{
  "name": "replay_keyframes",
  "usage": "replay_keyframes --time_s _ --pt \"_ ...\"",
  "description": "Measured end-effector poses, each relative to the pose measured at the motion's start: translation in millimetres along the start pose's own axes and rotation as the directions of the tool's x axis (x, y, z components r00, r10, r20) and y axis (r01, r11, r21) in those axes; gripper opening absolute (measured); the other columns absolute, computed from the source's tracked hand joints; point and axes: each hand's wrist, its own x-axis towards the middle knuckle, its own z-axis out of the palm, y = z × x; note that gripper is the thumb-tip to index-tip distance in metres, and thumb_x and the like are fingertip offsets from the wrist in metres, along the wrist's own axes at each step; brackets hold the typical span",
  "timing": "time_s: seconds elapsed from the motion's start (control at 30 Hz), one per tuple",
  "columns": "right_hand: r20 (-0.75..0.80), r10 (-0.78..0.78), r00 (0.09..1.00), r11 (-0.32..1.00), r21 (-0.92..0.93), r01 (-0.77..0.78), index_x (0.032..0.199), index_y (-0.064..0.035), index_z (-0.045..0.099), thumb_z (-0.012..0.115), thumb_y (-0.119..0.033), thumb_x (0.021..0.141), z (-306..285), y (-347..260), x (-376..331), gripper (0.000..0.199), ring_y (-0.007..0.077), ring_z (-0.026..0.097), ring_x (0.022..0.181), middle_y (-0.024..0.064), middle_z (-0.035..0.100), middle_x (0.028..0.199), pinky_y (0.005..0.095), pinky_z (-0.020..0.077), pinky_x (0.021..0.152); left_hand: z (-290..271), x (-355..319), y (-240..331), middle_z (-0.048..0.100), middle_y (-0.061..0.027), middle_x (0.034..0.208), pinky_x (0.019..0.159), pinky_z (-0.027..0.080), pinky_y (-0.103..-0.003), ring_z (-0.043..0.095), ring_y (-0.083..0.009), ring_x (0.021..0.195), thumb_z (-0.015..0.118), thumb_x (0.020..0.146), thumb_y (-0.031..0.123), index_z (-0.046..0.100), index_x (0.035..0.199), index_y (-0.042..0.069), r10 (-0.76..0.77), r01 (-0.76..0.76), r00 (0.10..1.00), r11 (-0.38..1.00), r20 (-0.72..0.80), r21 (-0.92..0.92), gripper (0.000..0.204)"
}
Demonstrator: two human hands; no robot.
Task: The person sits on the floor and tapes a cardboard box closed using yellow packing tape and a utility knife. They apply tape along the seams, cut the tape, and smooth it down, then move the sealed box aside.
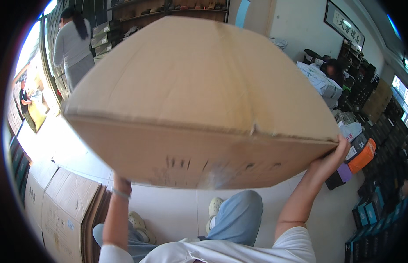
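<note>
A large brown cardboard box is held up in front of me, its broad panel facing up and a printed side turned toward me. A crease and a small tear show along its near edge. My right hand grips the box's right corner, fingers partly hidden under it. At the box's lower left, my left hand supports it from beneath; the box covers most of that hand. Both arms are stretched forward.
Flattened cardboard boxes lean in a stack at my lower left. Shoe boxes crowd the right side, with an orange bag nearby. One person stands far left, another by the doorway. Shelves line the back.
</note>
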Motion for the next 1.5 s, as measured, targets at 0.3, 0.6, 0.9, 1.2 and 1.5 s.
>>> replay_keyframes --time_s 0.3,0.6,0.9,1.2,1.5 --pt "0.186 -0.295 0.937 0.844 -0.409 0.347 0.103 0.0068 0.052 0.058 -0.045 0.085 219 193 271 0.056 0.0327 0.058 0.094 0.0238 0.057 0.103 0.0416 0.0455 0.082 299 338 90 0.034 -0.0181 0.145 0.108 0.025 -0.056 0.036 -0.0372 0.131 0.030 0.091 0.066 0.027 0.141 0.005 -0.352 0.403 0.890 0.904 0.289 -0.140 0.080" --pt "0.323 -0.277 0.905 0.655 -0.625 0.424 0.131 0.0069 0.038 0.058 -0.033 0.089 182 371 170 0.061 0.0391 0.047 0.119 0.0255 0.046 0.128 0.0428 0.0380 0.101 191 190 -59 0.014 -0.0148 0.154 0.106 0.037 -0.046 0.025 -0.0290 0.138 0.059 0.092 0.030 0.016 0.150 0.012 -0.688 0.329 0.369 0.725 0.625 0.604 0.074" --pt "0.648 0.147 0.747 0.690 -0.608 0.392 0.131 0.0026 0.038 0.059 -0.016 0.088 21 406 -24 0.052 0.0362 0.043 0.122 0.0216 0.045 0.129 0.0413 0.0343 0.103 36 -10 -8 0.031 -0.0149 0.148 0.108 0.033 -0.039 0.039 -0.0256 0.131 0.050 0.096 0.036 0.026 0.148 0.014 -0.875 0.507 0.364 0.473 0.317 0.721 0.061" --pt "0.693 0.698 -0.180 0.713 -0.696 0.086 0.117 -0.0049 0.056 0.060 -0.018 0.087 -71 309 -218 0.032 0.0271 0.051 0.114 0.0150 0.050 0.120 0.0372 0.0419 0.097 -67 -169 35 0.053 -0.0109 0.129 0.094 0.044 -0.035 0.057 -0.0214 0.110 0.054 0.094 0.036 0.046 0.136 0.012 -0.532 0.562 0.825 0.731 -0.192 0.387 0.049" --pt "0.636 0.493 -0.594 0.851 -0.495 0.176 0.112 -0.0063 0.061 0.058 -0.018 0.090 -110 212 -324 0.025 0.0211 0.059 0.100 0.0118 0.055 0.111 0.0322 0.0479 0.085 -192 -324 97 0.066 -0.0080 0.099 0.073 0.052 -0.030 0.065 -0.0164 0.081 0.054 0.092 0.018 0.058 0.115 0.007 0.109 0.097 0.699 0.965 -0.707 0.245 0.026"
